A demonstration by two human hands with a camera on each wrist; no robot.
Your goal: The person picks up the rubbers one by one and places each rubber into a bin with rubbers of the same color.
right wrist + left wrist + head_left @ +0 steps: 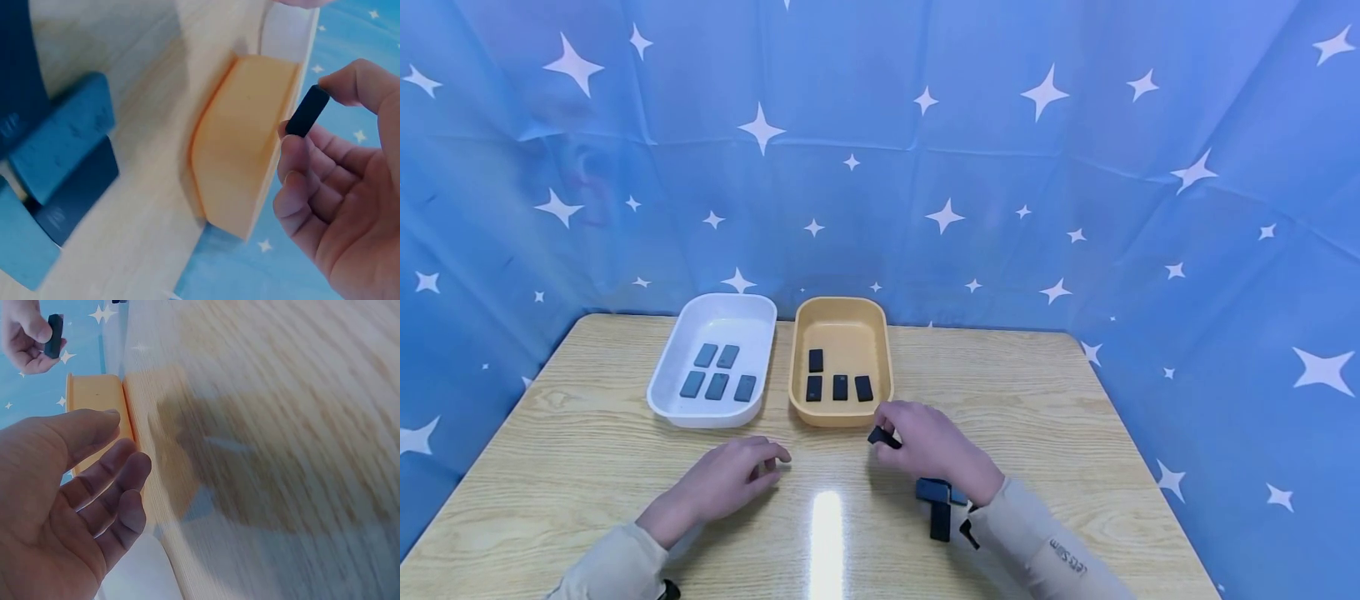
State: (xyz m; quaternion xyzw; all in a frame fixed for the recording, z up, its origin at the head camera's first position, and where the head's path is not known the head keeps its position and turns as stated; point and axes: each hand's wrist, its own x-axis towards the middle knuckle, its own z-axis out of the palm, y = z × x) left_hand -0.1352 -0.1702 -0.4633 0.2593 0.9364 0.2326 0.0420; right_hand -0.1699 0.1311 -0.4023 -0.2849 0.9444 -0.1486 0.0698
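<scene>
Between thumb and fingertips, my right hand [928, 440] pinches a small black rectangular block [307, 110], raised above the table by the near right corner of the yellow-orange bin [801, 408]. In that bin lie several black blocks [840, 387]. My left hand [730, 477] is empty, its fingers loosely bent, over the table in front of the white bin [664, 387]. Several blue-grey blocks [717, 386] lie flat in the white bin. Under my right wrist is a loose pile of blocks, with a dark blue one [932, 490] and a black one [940, 522] showing; the forearm partly hides it.
The two bins stand side by side near the back edge of the wooden table [1000, 375]. A blue curtain with white stars [880, 192] hangs behind the table and along its sides. A bright light reflection lies on the wood between the hands.
</scene>
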